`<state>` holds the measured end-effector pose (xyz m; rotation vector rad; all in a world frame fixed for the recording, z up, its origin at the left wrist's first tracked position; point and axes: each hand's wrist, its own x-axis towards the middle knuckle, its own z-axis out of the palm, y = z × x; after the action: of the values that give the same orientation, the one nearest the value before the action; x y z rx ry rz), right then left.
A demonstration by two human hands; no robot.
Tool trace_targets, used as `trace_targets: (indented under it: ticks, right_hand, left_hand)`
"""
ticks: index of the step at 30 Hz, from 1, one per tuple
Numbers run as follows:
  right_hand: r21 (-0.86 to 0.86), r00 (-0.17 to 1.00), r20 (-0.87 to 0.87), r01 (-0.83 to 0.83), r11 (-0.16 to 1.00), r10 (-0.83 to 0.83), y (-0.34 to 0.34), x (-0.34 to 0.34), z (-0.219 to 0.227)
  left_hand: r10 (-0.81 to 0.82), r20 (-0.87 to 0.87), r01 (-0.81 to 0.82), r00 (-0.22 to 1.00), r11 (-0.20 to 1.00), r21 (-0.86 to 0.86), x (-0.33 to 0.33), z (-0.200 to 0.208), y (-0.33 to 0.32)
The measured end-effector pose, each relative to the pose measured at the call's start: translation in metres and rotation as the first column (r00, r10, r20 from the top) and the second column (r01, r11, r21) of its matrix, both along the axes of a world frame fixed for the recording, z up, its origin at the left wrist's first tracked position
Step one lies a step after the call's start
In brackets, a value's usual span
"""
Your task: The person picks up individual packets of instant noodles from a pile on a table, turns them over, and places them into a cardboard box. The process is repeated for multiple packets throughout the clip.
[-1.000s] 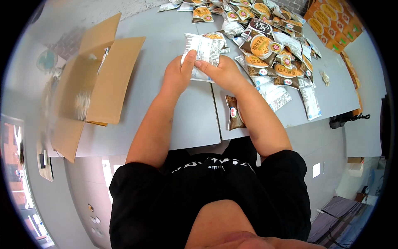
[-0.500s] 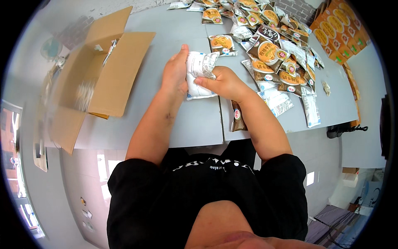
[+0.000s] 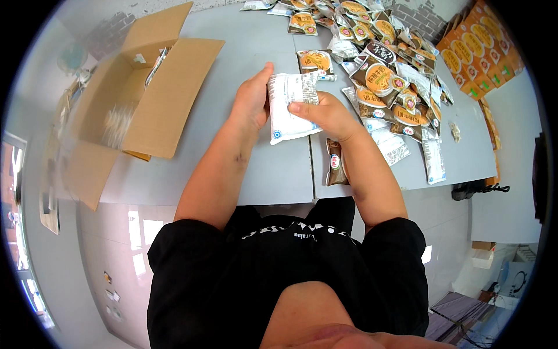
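Observation:
A plump milk pouch [image 3: 283, 116], its white printed back facing up, is held over the table between my hands. My right hand [image 3: 332, 113] grips its right side, thumb across the top and fingers hidden beneath. Along the left edge lies my left hand [image 3: 251, 99], fingers pointing away from me and partly behind the pouch; it cups that side. Whether more pouches are stacked underneath, I cannot tell. A single brown pouch [image 3: 336, 161] lies by my right forearm, and another brown-and-orange pouch [image 3: 315, 61] lies just beyond my hands.
An open cardboard box [image 3: 142, 110] stands on the left with white pouches inside. A large heap of brown-and-orange pouches [image 3: 378, 78] covers the right side of the grey table [image 3: 244, 174]. Orange printed cartons [image 3: 479, 49] stand behind it at far right.
The pouch has been straightened and lies flatter, its folded upper part smoothed out. My right thumb has shifted slightly over it. Both hands stay on it.

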<state>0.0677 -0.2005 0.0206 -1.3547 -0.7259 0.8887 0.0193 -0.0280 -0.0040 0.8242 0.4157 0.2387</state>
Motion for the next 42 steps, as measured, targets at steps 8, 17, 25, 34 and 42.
trace_targets:
  ticks: [8, 17, 25, 34, 42]
  right_hand:
    - [-0.018, 0.996, 0.085, -0.004, 1.000, 0.006, -0.004, 0.003, 0.000]
    - [-0.057, 0.942, 0.220, 0.273, 0.960, -0.255, 0.012, 0.001, -0.003]
    - [0.081, 0.985, 0.110, 0.123, 0.989, -0.131, 0.013, 0.003, -0.012]
    - [0.306, 0.975, -0.152, 0.202, 0.930, -0.161, 0.006, 0.012, -0.008]
    - [0.349, 0.841, -0.465, 0.461, 0.816, -0.276, 0.006, 0.036, -0.020]
  left_hand:
    - [-0.035, 0.005, 0.031, 0.999, 0.940, 0.341, -0.012, 0.021, -0.011]
    - [0.268, 0.172, -0.300, 0.948, 0.573, 0.762, -0.020, 0.025, -0.024]
    - [0.316, 0.212, -0.373, 0.925, 0.645, 0.666, -0.018, 0.021, -0.024]
    - [0.513, 0.268, -0.547, 0.816, 0.835, 0.067, -0.011, 0.027, -0.007]
    - [0.402, 0.168, -0.414, 0.900, 0.910, 0.038, -0.004, 0.004, -0.017]
